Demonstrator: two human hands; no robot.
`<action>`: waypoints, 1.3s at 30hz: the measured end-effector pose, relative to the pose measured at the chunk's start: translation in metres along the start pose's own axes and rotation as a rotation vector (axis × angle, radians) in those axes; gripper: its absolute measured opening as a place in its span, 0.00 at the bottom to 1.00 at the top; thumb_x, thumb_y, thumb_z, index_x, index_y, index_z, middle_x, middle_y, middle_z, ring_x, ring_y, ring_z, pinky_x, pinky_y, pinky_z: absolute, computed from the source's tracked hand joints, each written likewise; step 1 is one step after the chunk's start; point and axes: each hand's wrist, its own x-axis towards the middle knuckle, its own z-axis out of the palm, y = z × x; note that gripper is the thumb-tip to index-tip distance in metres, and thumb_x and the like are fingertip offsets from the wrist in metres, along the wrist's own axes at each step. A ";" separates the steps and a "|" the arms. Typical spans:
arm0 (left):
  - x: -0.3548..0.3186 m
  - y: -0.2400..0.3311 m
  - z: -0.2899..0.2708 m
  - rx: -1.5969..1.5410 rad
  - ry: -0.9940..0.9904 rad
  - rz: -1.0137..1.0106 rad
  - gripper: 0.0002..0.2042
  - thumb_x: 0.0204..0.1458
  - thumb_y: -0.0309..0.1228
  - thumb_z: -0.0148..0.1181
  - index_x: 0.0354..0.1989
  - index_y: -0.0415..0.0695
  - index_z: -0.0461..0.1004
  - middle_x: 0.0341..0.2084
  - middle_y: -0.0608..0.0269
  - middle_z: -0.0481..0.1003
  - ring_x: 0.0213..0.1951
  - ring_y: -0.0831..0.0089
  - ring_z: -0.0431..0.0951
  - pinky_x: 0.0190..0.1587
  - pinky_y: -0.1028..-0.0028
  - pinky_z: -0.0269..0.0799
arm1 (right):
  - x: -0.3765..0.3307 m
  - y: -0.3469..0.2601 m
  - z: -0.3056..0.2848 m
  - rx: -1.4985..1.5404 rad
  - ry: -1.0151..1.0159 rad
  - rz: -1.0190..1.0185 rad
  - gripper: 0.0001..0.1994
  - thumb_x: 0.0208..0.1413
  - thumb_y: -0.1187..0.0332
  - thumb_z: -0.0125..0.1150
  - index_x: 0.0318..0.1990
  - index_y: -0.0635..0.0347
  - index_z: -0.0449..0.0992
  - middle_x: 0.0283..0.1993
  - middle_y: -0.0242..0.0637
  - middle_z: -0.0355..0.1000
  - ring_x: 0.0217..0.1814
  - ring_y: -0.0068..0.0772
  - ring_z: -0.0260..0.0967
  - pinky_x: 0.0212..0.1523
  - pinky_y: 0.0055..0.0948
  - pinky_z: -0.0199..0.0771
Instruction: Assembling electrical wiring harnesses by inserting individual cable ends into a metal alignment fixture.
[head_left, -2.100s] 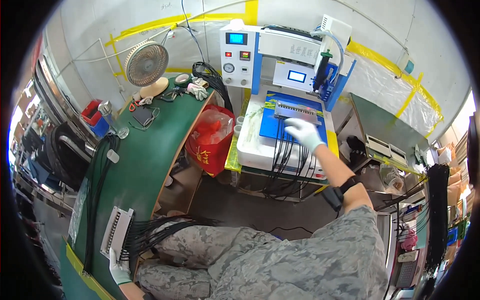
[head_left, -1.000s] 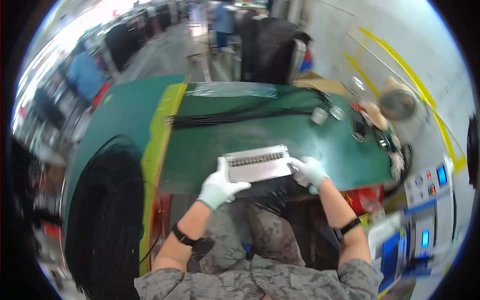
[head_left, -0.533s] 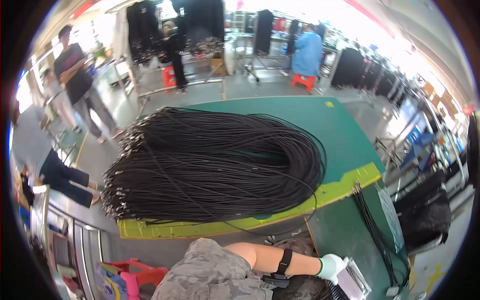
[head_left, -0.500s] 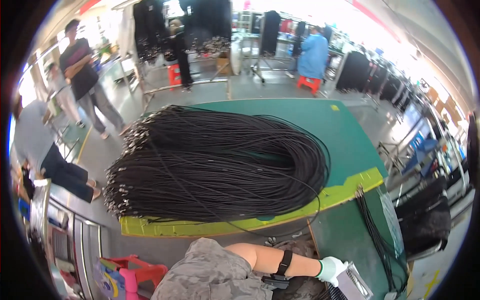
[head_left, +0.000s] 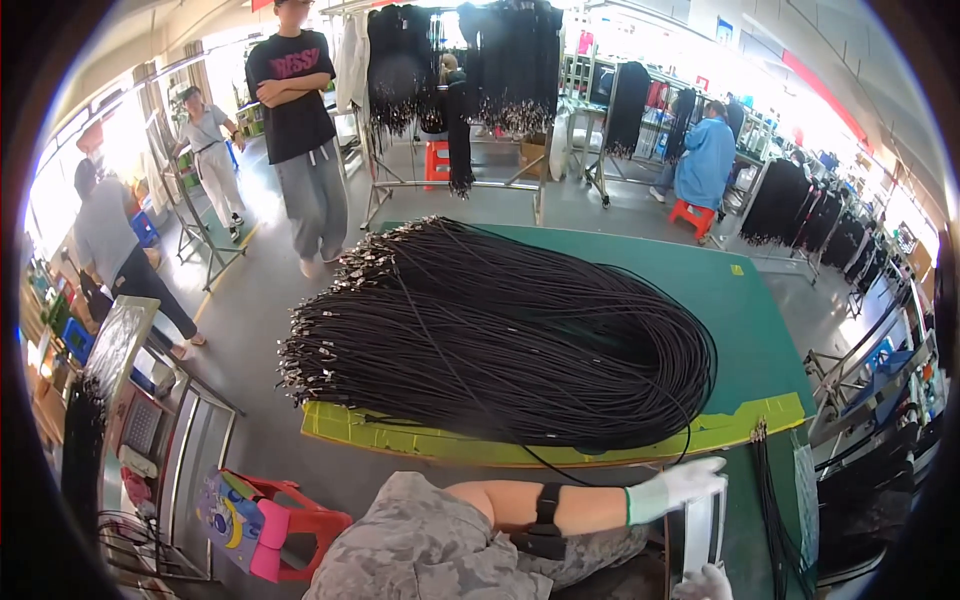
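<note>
The left hand (head_left: 688, 484), in a white glove, extends from a bare forearm that carries a black wrist strap (head_left: 545, 512). Its fingers (head_left: 712, 470) lie stretched out and open, resting on the upper end of a long, narrow grey fixture plate (head_left: 703, 525) at the lower right of the view. The right hand (head_left: 706, 583), also gloved in white, shows only at the bottom edge, touching the lower end of the same plate; whether its fingers are open or closed cannot be told (most of the hand is cut off by the frame).

The plate sits just below the near edge of the green table (head_left: 740, 320), beside a thin bundle of black cables (head_left: 775, 520) that hangs down the right side.

A large coil of black cables (head_left: 510, 340) covers most of the table, its metal-tipped ends fanned out toward the left. A yellow-green strip (head_left: 480, 445) runs along the near table edge beneath the coil.

A red stool (head_left: 290, 525) stands at the lower left. A person in a black shirt (head_left: 298, 110) stands in the aisle beyond the table, and a person in a blue coat (head_left: 706, 160) sits farther back.
</note>
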 end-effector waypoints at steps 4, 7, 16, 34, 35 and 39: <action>-0.013 -0.019 -0.036 0.728 0.259 0.146 0.34 0.52 0.40 0.61 0.66 0.40 0.56 0.62 0.46 0.59 0.66 0.58 0.56 0.65 0.64 0.55 | -0.092 0.060 -0.067 0.116 -0.180 0.269 0.37 0.57 0.52 0.58 0.66 0.68 0.54 0.62 0.49 0.62 0.62 0.46 0.63 0.60 0.45 0.63; -0.011 -0.040 -0.029 1.385 -0.026 0.380 0.39 0.44 0.47 0.66 0.65 0.44 0.59 0.62 0.46 0.59 0.67 0.54 0.54 0.68 0.54 0.46 | -0.164 0.045 -0.064 0.208 0.088 0.866 0.36 0.57 0.53 0.59 0.65 0.68 0.55 0.63 0.48 0.61 0.63 0.43 0.61 0.60 0.40 0.63; 0.028 -0.082 0.020 1.668 -0.643 0.331 0.50 0.31 0.63 0.64 0.65 0.49 0.60 0.63 0.48 0.58 0.68 0.52 0.51 0.69 0.46 0.31 | -0.150 0.131 -0.030 -0.084 0.463 0.564 0.30 0.58 0.59 0.56 0.63 0.70 0.59 0.61 0.45 0.63 0.60 0.34 0.61 0.55 0.30 0.64; 0.036 -0.080 0.022 1.673 -0.651 0.399 0.52 0.30 0.67 0.63 0.64 0.47 0.60 0.62 0.47 0.60 0.66 0.51 0.55 0.69 0.47 0.34 | -0.118 0.116 -0.021 0.802 0.658 0.137 0.12 0.66 0.62 0.45 0.46 0.61 0.69 0.16 0.23 0.49 0.16 0.19 0.47 0.22 0.24 0.58; 0.040 -0.077 0.020 1.682 -0.643 0.415 0.51 0.30 0.67 0.63 0.64 0.47 0.61 0.62 0.47 0.60 0.66 0.51 0.55 0.69 0.47 0.34 | -0.126 0.124 -0.010 0.707 0.528 0.272 0.12 0.66 0.61 0.45 0.41 0.60 0.69 0.16 0.23 0.52 0.17 0.20 0.50 0.21 0.25 0.57; 0.031 -0.084 0.022 1.656 -0.647 0.381 0.51 0.30 0.66 0.63 0.63 0.47 0.62 0.62 0.47 0.60 0.66 0.51 0.54 0.69 0.47 0.34 | -0.147 0.108 0.020 0.517 0.343 0.443 0.14 0.64 0.59 0.49 0.44 0.63 0.69 0.20 0.26 0.59 0.21 0.24 0.57 0.26 0.27 0.61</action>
